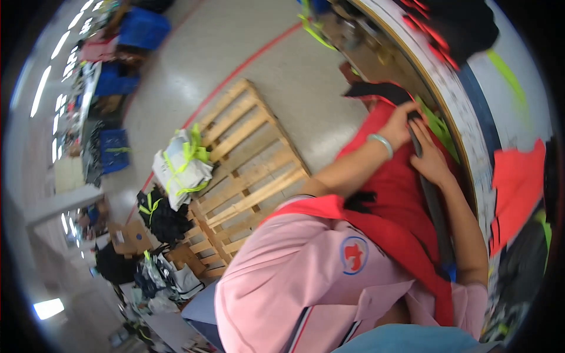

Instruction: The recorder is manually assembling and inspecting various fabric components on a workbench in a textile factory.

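A long dark strip (431,200), apparently cloth, runs down along the table edge beside a large red cloth (388,162) that hangs over my front. My left hand (403,125), with a pale bangle at the wrist, reaches across and closes its bent fingers on the strip's upper end. Just below it, my right hand (434,160) grips the same strip, its fingers laid over it and its thumb apart, lower down. Black cloth with red edging (379,90) lies beyond my left hand. The fingertips are partly hidden and slightly blurred.
A white-topped table (479,170) curves along my right, bearing a coral-red cloth piece (517,191) and a black bundle (465,29). A wooden pallet (253,159) lies on the floor left, with a tied white bundle (182,167) beside it. Blue bins (113,150) stand farther off.
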### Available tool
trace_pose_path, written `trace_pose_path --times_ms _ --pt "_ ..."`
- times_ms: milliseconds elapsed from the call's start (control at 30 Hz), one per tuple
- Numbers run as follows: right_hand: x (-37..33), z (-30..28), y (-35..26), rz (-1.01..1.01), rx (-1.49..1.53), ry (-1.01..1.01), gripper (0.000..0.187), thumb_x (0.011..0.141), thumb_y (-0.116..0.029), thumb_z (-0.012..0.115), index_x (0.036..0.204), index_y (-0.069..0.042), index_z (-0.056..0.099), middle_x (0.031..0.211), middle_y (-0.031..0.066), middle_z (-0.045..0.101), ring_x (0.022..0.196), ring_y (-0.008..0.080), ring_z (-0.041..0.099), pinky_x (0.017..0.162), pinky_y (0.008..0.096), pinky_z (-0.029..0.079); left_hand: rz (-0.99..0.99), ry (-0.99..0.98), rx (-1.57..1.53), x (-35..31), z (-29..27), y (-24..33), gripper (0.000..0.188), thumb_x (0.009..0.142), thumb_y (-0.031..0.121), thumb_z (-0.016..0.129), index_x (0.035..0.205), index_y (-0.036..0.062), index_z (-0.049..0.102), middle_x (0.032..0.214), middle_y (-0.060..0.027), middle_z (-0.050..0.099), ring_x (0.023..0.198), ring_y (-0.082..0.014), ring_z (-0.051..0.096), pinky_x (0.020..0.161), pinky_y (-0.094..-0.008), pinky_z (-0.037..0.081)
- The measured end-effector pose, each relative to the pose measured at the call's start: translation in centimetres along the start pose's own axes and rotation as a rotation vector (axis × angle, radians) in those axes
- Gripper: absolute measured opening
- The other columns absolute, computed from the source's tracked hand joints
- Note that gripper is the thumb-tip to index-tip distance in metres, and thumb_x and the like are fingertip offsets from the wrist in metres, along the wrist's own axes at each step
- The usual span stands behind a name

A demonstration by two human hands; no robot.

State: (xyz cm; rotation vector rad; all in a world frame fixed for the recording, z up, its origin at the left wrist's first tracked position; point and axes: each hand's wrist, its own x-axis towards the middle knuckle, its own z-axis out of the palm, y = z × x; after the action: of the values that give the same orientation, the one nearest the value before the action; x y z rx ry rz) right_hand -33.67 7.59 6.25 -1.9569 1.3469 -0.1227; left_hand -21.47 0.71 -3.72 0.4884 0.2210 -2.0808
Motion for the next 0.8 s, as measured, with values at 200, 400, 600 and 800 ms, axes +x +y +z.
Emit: trace_pose_path --times_ms 200,400,600,800 --pt "4.7 2.6 2.3 0.012 -0.16 0.142 0.06 0.077 -0.011 0.051 0.136 -0.012 0.041 0.145 0.0124 0.039 0.126 0.0316 0.046 0.099 0.0427 0.043 -0.126 -0.083 0.023 0.5 -1.1 0.2 0.03 0.09 0.033 0.055 0.09 0.0025 0.057 0.09 -0.0143 0.063 0.089 -0.0326 0.06 0.087 -0.0465 0.048" --pt "0.4 2.7 0.4 0.051 0.079 0.133 0.054 0.071 -0.004 0.053 0.125 -0.01 0.047 0.131 0.0118 0.048 0.11 0.0377 0.055 0.085 0.0469 0.048 -0.054 0.011 -0.031 -1.7 0.9 0.1 0.021 0.089 0.024 0.058 0.091 0.0036 0.057 0.076 -0.0072 0.059 0.079 -0.0274 0.058 0.077 -0.0416 0.051" --pt "3.5 2.1 1.2 0.157 0.04 -0.019 0.046 0.074 -0.011 0.056 0.118 -0.007 0.047 0.129 0.0197 0.049 0.108 0.0389 0.055 0.083 0.0479 0.048 -0.024 0.052 0.119 -1.4 2.0 -0.2 0.012 0.086 0.015 0.059 0.081 0.0042 0.055 0.071 -0.0058 0.055 0.07 -0.0227 0.055 0.077 -0.0414 0.052" --pt "-0.3 3.1 -0.1 0.158 -0.026 0.154 0.058 0.071 -0.006 0.053 0.128 -0.015 0.044 0.143 0.0076 0.037 0.107 0.0377 0.057 0.08 0.0492 0.049 -0.019 0.011 0.139 -2.8 1.0 -1.6 0.019 0.089 0.019 0.059 0.08 0.0025 0.056 0.077 -0.0093 0.057 0.08 -0.0263 0.059 0.081 -0.0416 0.052"
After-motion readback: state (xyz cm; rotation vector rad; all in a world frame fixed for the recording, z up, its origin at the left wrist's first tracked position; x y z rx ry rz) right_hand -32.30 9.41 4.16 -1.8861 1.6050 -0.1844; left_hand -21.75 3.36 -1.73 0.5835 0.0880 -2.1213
